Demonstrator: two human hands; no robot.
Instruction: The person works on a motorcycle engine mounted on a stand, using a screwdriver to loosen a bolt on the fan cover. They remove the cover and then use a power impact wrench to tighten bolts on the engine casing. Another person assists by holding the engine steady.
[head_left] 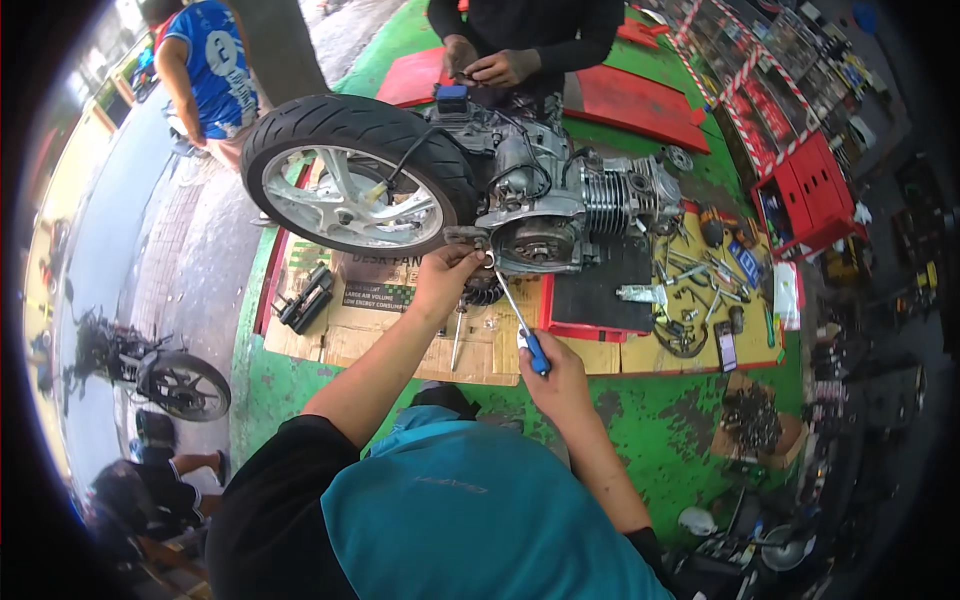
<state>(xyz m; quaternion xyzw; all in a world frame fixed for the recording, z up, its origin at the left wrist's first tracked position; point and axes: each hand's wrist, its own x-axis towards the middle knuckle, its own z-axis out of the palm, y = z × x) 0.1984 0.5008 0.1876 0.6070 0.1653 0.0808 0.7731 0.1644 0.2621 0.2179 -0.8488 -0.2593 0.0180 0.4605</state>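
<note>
My right hand is closed around the blue handle of a screwdriver, its shaft slanting up and left to the engine's lower edge. There the fingers of my left hand pinch a small ring-shaped metal part near the screwdriver's tip. How the tip meets the part is too small to tell. The scooter engine lies in front of me with its round opening facing my side. Joined at its left is a wheel with a black tyre and pale spokes.
Cardboard covers the bench's near side, with a black bracket-like part on it. Loose tools and a phone lie at right, near a red drawer cabinet. A co-worker's hands handle something small beyond the engine. Another person stands far left.
</note>
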